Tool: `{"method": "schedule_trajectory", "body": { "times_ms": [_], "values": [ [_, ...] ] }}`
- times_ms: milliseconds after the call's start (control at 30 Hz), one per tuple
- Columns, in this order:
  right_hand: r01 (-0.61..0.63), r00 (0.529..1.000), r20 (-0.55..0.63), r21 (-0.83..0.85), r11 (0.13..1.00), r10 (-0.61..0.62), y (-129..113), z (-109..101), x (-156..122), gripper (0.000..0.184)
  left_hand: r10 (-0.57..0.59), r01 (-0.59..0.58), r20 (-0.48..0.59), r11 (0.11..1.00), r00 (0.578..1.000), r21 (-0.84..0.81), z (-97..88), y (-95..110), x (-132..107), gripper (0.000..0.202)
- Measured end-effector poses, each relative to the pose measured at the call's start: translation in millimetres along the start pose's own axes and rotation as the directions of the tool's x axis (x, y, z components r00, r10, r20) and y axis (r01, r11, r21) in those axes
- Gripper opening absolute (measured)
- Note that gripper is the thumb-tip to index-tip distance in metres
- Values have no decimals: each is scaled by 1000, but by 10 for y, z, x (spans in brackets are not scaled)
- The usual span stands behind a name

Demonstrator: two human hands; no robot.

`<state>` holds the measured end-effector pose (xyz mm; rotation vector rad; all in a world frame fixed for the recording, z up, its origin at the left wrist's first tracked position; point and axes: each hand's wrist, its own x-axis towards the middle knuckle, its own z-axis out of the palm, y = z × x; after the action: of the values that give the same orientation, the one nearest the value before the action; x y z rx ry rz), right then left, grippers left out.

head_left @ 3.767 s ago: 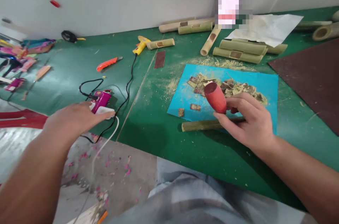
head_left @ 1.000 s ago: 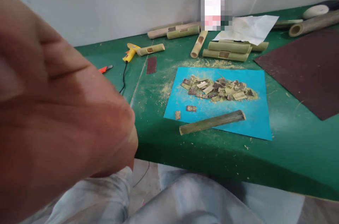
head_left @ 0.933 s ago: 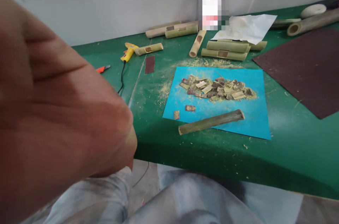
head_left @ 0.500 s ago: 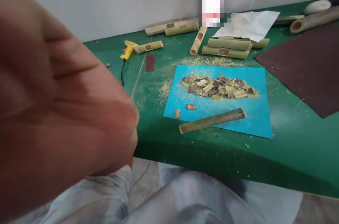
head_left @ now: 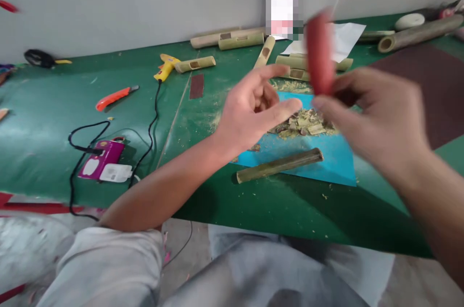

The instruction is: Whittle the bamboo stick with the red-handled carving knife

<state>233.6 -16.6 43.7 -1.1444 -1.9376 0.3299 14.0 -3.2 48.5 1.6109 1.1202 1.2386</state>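
My right hand is raised over the green table and grips a red handle, held upright and blurred by motion. My left hand hovers just left of it with fingers spread and nothing in them, its fingertips close to the right hand. Below both hands lies a blue sheet with a heap of small bamboo chips. A long bamboo stick rests across the sheet's near edge.
Cut bamboo tubes lie along the wall. A yellow glue gun, an orange utility knife, a purple power strip with black cords and a dark brown sheet are on the table. White paper sits behind.
My left arm, which filled the left of the view close to the camera, has swung out over the blue sheet. My right hand has come back into view with the red handle.
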Motion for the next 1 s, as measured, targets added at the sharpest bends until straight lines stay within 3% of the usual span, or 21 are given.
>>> {"method": "schedule_trajectory", "body": {
  "times_ms": [100,200,300,400,467,567,667,767,833,1000],
  "values": [
    [119,989,98,-91,989,-110,-55,197,-76,21,-99,100,54,995,994,-21,104,-25,-32,51],
    [158,979,144,-101,982,-143,-101,324,-155,11,-135,135,16,991,991,13,124,-31,-75,32],
    [143,974,182,-46,989,-133,-98,262,-183,13,-84,84,-122,996,989,-5,45,-71,-74,37],
    [155,957,250,-8,988,-148,-47,106,-184,18,-11,-10,-301,998,953,-68,-101,-134,-40,45],
    [152,945,295,-7,988,-144,9,30,-192,22,-22,-12,-342,995,939,-97,-206,-171,-30,47],
    [193,905,384,12,981,-183,107,12,-225,28,-72,32,-313,991,947,-131,-322,-214,-73,44],
    [304,802,539,3,953,-257,198,81,-271,29,-91,28,-276,974,957,-223,-340,-275,-162,38],
    [371,723,622,19,929,-302,272,172,-307,25,-79,-33,-309,940,948,-339,-279,-370,-251,35],
    [393,715,620,27,919,-324,309,216,-321,16,-21,-86,-295,934,955,-346,-233,-439,-306,34],
    [400,745,580,8,917,-330,332,235,-323,21,85,-96,-47,934,995,-344,-213,-578,-458,37]
  ]
}}
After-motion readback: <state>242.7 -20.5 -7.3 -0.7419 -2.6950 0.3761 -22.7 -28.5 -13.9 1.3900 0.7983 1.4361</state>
